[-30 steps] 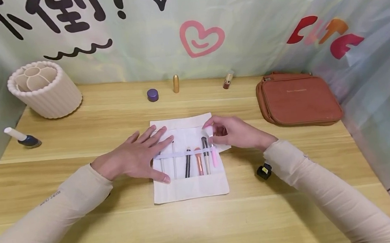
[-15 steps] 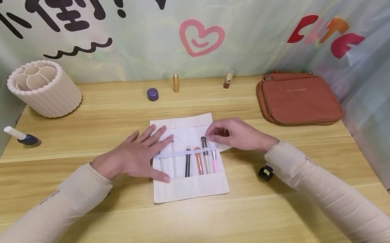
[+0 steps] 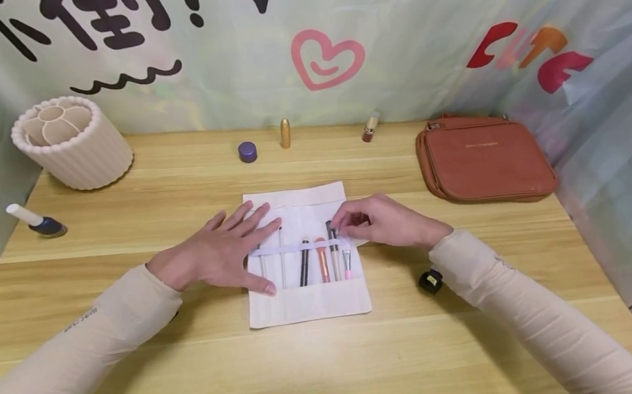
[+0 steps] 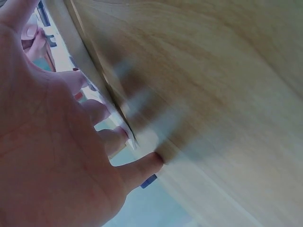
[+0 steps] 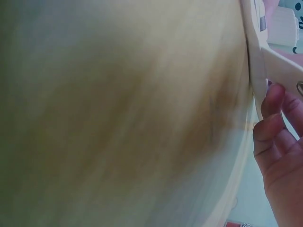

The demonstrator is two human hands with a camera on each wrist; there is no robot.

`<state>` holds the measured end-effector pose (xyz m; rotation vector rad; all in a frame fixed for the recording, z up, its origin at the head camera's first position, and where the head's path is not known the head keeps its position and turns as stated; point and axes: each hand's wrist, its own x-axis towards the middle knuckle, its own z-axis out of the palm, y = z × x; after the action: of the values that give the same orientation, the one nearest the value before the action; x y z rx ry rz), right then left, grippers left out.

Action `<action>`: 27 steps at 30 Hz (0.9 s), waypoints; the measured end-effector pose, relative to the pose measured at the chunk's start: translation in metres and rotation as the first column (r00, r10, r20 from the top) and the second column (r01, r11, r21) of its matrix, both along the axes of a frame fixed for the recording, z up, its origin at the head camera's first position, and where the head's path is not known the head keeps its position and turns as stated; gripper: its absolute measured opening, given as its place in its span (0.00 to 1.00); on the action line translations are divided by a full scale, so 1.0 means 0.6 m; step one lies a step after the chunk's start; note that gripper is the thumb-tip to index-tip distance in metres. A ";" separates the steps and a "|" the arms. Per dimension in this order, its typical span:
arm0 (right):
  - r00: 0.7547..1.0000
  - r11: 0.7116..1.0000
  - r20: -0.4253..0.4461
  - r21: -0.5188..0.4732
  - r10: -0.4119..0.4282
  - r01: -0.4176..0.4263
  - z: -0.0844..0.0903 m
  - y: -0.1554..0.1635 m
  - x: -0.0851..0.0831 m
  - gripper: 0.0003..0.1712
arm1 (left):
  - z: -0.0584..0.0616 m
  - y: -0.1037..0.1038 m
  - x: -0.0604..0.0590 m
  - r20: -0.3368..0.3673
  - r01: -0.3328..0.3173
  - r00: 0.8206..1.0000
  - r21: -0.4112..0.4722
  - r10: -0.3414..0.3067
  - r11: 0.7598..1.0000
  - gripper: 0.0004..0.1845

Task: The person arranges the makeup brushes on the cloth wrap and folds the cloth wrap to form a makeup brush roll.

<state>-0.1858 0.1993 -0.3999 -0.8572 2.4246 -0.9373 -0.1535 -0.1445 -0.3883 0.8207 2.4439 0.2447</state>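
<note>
A white fabric brush roll (image 3: 310, 303) lies unrolled on the table, with several makeup brushes under its elastic strap (image 3: 291, 248). My left hand (image 3: 220, 252) rests with fingers spread on its left side; the left wrist view shows that palm (image 4: 52, 132) close up. At the right end, my right hand (image 3: 379, 219) pinches the upper part of a pink-handled makeup brush (image 3: 347, 261), whose lower part runs below the strap toward the pocket. The fingertips hide its top. Beside it stands a thicker dark-topped brush (image 3: 334, 253). In the right wrist view, curled fingers (image 5: 270, 127) are at the roll's pale flap (image 5: 284, 68).
At the back stand a purple-lidded jar (image 3: 248, 152), a gold lipstick tube (image 3: 285, 133) and a small clear-capped bottle (image 3: 370, 127). A brown case (image 3: 486, 163) lies right. Left are a ribbed cream holder (image 3: 76, 148) and a nail polish bottle (image 3: 38, 221).
The pink-handled brush has slid down through the strap toward the pocket, its pink part now mostly hidden there. My right hand has moved slightly down with it; the left hand stays in place.
</note>
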 end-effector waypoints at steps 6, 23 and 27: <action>1.000 1.000 -0.001 -0.005 -0.024 0.024 0.001 0.002 0.000 0.11 | -0.002 0.001 0.000 -0.004 0.000 1.000 -0.003 0.000 1.000 0.65; 0.995 0.996 -0.051 0.010 -0.087 0.088 0.005 0.007 -0.007 0.09 | -0.002 0.002 -0.004 0.000 -0.001 1.000 -0.013 0.001 1.000 0.65; 0.993 0.995 -0.072 0.009 -0.094 0.095 0.005 0.007 -0.007 0.09 | -0.002 0.002 -0.004 0.001 0.000 1.000 -0.020 0.000 1.000 0.65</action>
<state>-0.1900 0.2035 -0.3970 -0.7897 2.5489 -0.9403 -0.1556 -0.1432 -0.3896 0.8118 2.4419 0.2199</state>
